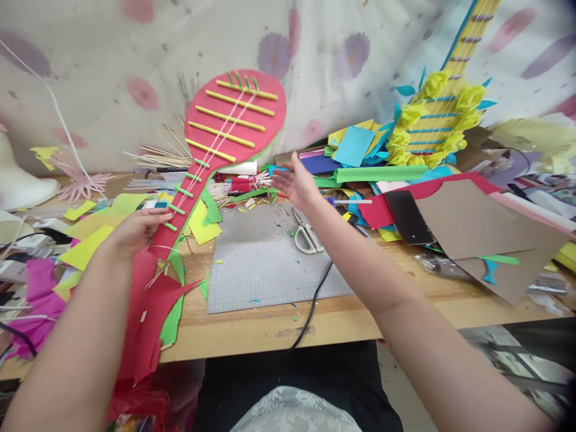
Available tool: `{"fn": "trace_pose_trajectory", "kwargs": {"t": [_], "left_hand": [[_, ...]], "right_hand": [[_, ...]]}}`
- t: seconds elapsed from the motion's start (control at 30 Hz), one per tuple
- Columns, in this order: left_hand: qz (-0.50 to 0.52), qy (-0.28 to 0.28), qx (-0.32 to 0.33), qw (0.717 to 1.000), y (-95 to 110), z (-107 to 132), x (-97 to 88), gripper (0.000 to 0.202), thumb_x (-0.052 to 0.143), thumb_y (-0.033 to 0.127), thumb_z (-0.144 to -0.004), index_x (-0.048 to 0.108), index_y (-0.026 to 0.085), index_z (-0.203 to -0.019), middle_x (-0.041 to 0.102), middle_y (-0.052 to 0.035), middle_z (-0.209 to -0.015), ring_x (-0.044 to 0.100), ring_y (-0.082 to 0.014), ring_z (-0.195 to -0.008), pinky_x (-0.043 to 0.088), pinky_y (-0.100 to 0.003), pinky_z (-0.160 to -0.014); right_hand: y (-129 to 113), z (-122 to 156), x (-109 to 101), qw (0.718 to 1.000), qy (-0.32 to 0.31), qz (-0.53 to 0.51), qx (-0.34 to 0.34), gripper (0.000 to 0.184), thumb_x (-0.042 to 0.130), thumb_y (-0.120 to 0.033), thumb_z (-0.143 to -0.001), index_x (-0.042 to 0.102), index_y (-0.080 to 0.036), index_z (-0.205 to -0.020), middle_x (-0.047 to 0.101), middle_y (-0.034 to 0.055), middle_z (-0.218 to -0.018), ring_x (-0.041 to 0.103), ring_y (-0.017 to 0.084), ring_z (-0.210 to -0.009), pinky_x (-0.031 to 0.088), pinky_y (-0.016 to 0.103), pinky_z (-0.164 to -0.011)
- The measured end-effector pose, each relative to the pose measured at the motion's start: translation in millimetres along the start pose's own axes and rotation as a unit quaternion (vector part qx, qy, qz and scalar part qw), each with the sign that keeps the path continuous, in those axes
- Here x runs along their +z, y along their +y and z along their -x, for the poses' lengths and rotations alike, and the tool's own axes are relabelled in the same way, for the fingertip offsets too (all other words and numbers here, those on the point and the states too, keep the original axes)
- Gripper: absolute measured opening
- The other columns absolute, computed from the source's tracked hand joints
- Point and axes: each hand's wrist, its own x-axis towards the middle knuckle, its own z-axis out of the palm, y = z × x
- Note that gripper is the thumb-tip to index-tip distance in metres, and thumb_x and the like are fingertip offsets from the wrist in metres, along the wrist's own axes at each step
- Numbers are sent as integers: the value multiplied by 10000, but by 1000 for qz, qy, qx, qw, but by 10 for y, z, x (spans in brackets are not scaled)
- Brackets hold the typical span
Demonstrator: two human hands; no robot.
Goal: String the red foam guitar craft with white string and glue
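Note:
My left hand (144, 227) grips the neck of a red paper lute (265, 99) at the left, thumb and fingers closed around it. The lute stands tilted, its round body up and to the right. Yellow strips cross the body, short green strips line the neck, and white strings run lengthwise. My right hand (294, 183) is held out over the back of the grey cutting mat (256, 258), fingers apart and holding nothing. Light-handled scissors (306, 240) lie on the mat below my right forearm. Red paper (157, 306) hangs over the table edge under the neck.
A yellow paper instrument with crepe flowers (432, 120) leans against the back curtain at right. Coloured paper scraps, a black phone (408, 216) and brown cardboard (472, 222) crowd the right side. A black cable (312, 309) crosses the mat. Thin wooden sticks (162, 159) lie behind the lute.

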Motion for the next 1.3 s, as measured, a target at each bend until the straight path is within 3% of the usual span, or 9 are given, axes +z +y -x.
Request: {"fn": "trace_pose_trajectory", "kwargs": {"t": [0.07, 0.13, 0.27, 0.37, 0.5, 0.7, 0.87, 1.1, 1.3], "left_hand": [[41, -29, 1, 999, -40, 48, 178, 176, 707, 58, -548, 596, 118, -671, 405, 92, -372, 199, 9, -293, 126, -116, -305], [101, -29, 42, 994, -106, 118, 421, 168, 710, 83, -567, 569, 134, -642, 297, 120, -353, 152, 8, -290, 84, -129, -304], [207, -9, 77, 975, -307, 296, 1022, 126, 695, 150, -635, 573, 151, -664, 336, 102, -407, 202, -3, -311, 97, -154, -324], [255, 29, 57, 965, -460, 406, 1416, 172, 683, 157, -666, 520, 156, -612, 218, 121, -398, 130, -3, -319, 66, -171, -341], [293, 78, 45, 952, -612, 494, 1742, 249, 698, 236, -688, 467, 170, -621, 193, 121, -429, 135, -8, -341, 78, -184, -359], [312, 94, -34, 945, -742, 580, 1995, 174, 589, 234, -785, 444, 183, -706, 245, 117, -451, 163, -18, -332, 85, -177, -353], [309, 80, -122, 940, -784, 690, 2126, 257, 480, 231, -867, 335, 191, -658, 205, 113, -455, 142, -29, -326, 74, -166, -339], [317, 47, -171, 932, -774, 990, 2174, 245, 359, 258, -919, 365, 185, -685, 241, 95, -491, 147, -29, -339, 87, -158, -342], [324, -30, -130, 937, -551, 1001, 2297, 285, 345, 259, -916, 400, 175, -650, 226, 88, -462, 146, -28, -333, 72, -165, -347]], "right_hand": [[249, 243, 86, 997, -49, 47, 29, 391, 461, -576, -842, 486, -212, -983, 612, 62, -965, 615, 145, -807, 530, 320, -736], [474, 462, 164, 988, -107, 103, 48, 345, 506, -522, -837, 492, -207, -975, 611, 67, -1000, 613, 139, -804, 523, 313, -741], [779, 756, 253, 970, -184, 149, 56, 243, 575, -338, -824, 510, -229, -1031, 611, 43, -1033, 594, 133, -895, 506, 277, -797], [876, 827, 246, 981, -147, 116, 57, 163, 474, -309, -870, 515, -254, -1018, 601, 21, -1019, 581, 132, -909, 512, 266, -789], [908, 786, 137, 987, -80, 132, 41, 147, 392, -293, -886, 507, -248, -965, 583, 9, -952, 563, 128, -839, 499, 238, -717], [940, 642, -164, 961, -83, 264, -1, 155, 366, -277, -872, 504, -209, -895, 551, 9, -849, 512, 126, -769, 434, 219, -678], [876, 523, -344, 926, -118, 358, -28, 172, 377, -261, -869, 494, -187, -768, 510, -10, -755, 457, 117, -709, 374, 228, -681], [698, 355, -392, 915, -157, 372, 25, 200, 409, -251, -872, 485, -174, -704, 478, -29, -686, 407, 95, -623, 328, 212, -590], [717, 361, -392, 924, -184, 307, 135, 142, 456, -209, -816, 480, -185, -678, 456, -55, -571, 392, 78, -503, 327, 204, -513]]}}
